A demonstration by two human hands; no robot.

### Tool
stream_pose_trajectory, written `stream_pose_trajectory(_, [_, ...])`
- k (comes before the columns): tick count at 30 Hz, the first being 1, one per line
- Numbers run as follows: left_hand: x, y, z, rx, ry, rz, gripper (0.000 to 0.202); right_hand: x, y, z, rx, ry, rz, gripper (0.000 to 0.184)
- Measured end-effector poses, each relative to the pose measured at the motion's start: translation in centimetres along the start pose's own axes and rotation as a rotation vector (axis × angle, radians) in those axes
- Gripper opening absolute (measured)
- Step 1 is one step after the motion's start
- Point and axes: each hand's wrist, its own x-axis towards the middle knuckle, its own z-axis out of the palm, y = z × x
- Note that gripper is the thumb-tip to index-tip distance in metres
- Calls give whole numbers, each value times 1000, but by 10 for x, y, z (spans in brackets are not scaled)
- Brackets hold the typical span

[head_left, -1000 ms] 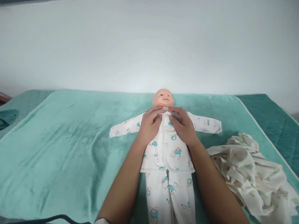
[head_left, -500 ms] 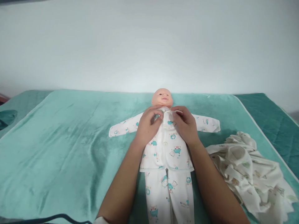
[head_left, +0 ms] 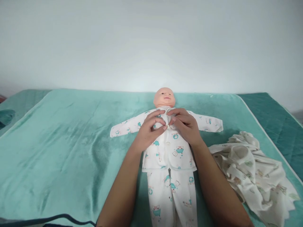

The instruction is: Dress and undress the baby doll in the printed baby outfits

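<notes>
A baby doll [head_left: 164, 96] lies on its back on a teal blanket [head_left: 71, 148], arms spread out. It wears a white jacket [head_left: 169, 151] with teal animal prints and matching trousers [head_left: 171, 198]. My left hand [head_left: 150, 129] and my right hand [head_left: 186, 126] meet on the doll's chest, just below the collar. The fingers of both hands pinch the jacket's front edges together at a small button there.
A crumpled heap of cream printed clothes [head_left: 253, 176] lies on the blanket at the right. A darker green quilted cover [head_left: 272, 110] shows beyond the blanket's right edge. A pale wall rises behind. A dark cord [head_left: 47, 219] runs along the near left edge.
Both hands have slid a little down from the collar to the upper chest, and their fingertips have closed together on the jacket front. The view has shifted slightly.
</notes>
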Motion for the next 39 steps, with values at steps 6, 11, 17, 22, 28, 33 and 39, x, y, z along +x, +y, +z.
stream_pose_trajectory(6, [0,-5,-2,-31,-10,60,6,-1,0,-1,14,19,23,31])
stream_pose_trajectory(11, [0,-6,-5,-22,-42,54,14,-1,1,-1,48,-4,33,30])
stream_pose_trajectory(17, [0,-6,-9,-39,-122,42,20,-1,2,-2,72,-21,15,28])
stream_pose_trajectory(22, [0,-10,-8,-81,-112,78,21,-1,3,-2,80,-48,-13,27])
stream_pose_trajectory(28, [0,-12,-6,-81,-81,78,22,0,3,-3,34,-100,28,16])
stream_pose_trajectory(33, [-1,-10,-6,-72,-72,38,17,-1,1,-8,70,-191,128,4])
stream_pose_trajectory(39, [-1,-8,-7,-79,-85,42,16,1,2,-12,93,-263,68,10])
